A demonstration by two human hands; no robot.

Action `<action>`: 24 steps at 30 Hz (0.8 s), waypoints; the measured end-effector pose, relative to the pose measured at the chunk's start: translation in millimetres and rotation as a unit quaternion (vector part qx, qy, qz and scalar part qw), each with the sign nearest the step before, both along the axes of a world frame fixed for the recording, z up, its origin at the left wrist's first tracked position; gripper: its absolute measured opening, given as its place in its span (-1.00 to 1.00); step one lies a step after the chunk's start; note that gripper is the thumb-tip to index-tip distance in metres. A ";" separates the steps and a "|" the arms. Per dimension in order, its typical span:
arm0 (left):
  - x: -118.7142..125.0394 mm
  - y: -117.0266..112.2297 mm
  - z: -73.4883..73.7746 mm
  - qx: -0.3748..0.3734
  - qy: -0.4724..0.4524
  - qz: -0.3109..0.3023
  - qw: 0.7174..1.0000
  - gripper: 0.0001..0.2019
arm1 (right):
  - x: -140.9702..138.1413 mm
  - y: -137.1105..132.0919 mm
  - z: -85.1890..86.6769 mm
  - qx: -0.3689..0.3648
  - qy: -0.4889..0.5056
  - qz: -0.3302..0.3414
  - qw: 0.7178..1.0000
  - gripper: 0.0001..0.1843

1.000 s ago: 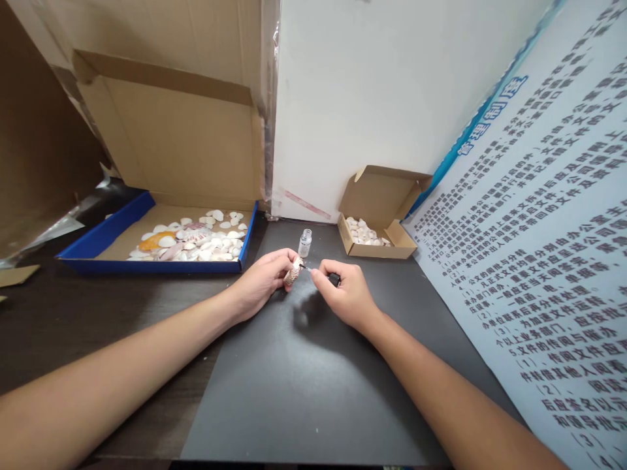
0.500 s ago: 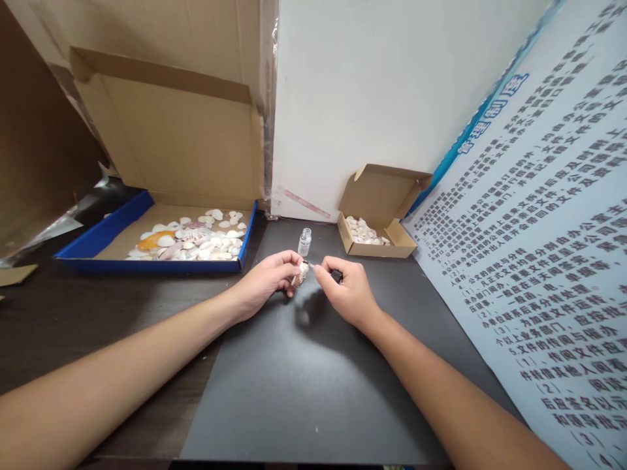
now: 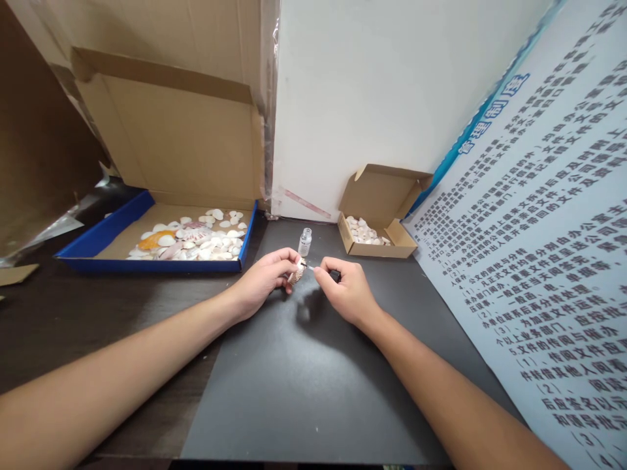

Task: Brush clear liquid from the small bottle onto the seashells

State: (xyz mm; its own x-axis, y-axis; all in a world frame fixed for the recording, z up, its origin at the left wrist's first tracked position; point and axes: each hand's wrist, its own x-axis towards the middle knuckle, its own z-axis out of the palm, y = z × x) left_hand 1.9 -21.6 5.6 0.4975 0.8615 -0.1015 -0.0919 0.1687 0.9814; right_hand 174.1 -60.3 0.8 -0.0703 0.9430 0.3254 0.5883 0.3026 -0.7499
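Between thumb and fingers, my left hand (image 3: 271, 276) pinches a small pale, brownish seashell (image 3: 296, 273) above the dark mat. My right hand (image 3: 345, 287) is closed round the black cap of a small applicator brush (image 3: 335, 276). The brush's thin stem points left, and its tip is at the shell's upper edge; whether it touches cannot be made out. Just behind the shell, a small clear glass bottle (image 3: 304, 243) stands upright without a cap, a pale label on its side.
At the left lies an open blue-sided cardboard box (image 3: 161, 264) of white, orange and purplish shells. A smaller open cardboard box (image 3: 377, 249) of pale shells stands at the back right. A printed sheet (image 3: 529, 235) borders the right side; a white panel (image 3: 372, 85) rises behind.
The shell has turned slightly and shifted a little left in my left hand. The brush tip has moved a bit left with it. The bottle and boxes are unchanged.
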 end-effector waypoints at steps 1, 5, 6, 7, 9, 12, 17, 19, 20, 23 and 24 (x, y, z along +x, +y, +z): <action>-0.1 0.4 -0.1 0.002 0.002 0.002 1.000 -0.90 | 0.3 0.6 -0.6 -0.006 -0.003 0.000 1.000 -0.70; -0.2 1.3 -0.5 0.005 0.007 0.010 1.000 -0.92 | 0.7 2.3 -1.9 -0.017 -0.012 -0.001 1.000 -0.74; -0.1 1.4 -0.6 0.005 0.008 0.011 1.000 -0.93 | 0.6 2.4 -1.8 -0.016 -0.011 -0.002 1.000 -0.75; -0.1 1.3 -0.6 0.005 0.008 0.012 1.000 -0.93 | 0.5 2.4 -1.6 -0.016 -0.009 -0.002 1.000 -0.76; 0.1 1.2 -0.5 0.005 0.009 0.014 1.000 -0.94 | 0.4 2.3 -1.2 -0.016 -0.001 0.001 1.000 -0.76; 0.2 1.3 -0.6 0.005 0.007 0.013 1.000 -0.95 | 0.9 2.1 -0.7 -0.016 0.006 0.006 1.000 -0.71; -0.3 1.6 -1.3 0.005 0.006 0.014 1.000 -0.95 | 3.1 1.0 -0.1 -0.020 0.011 0.006 1.000 -0.69; -0.7 2.0 -1.2 0.003 0.005 0.017 1.000 -0.95 | 4.1 0.6 0.1 -0.020 0.018 0.013 1.000 -0.71; -1.0 2.3 -1.1 0.002 0.003 0.019 1.000 -0.95 | 4.5 0.5 0.1 -0.020 0.021 0.016 0.999 -0.72; -2.1 4.1 -1.4 -0.008 -0.011 0.028 1.000 -0.96 | 5.2 1.0 -0.1 -0.025 0.030 0.015 0.999 -0.76; -2.5 4.9 -1.7 -0.014 -0.018 0.030 0.999 -0.96 | 5.1 1.4 -0.4 -0.029 0.035 0.013 0.999 -0.77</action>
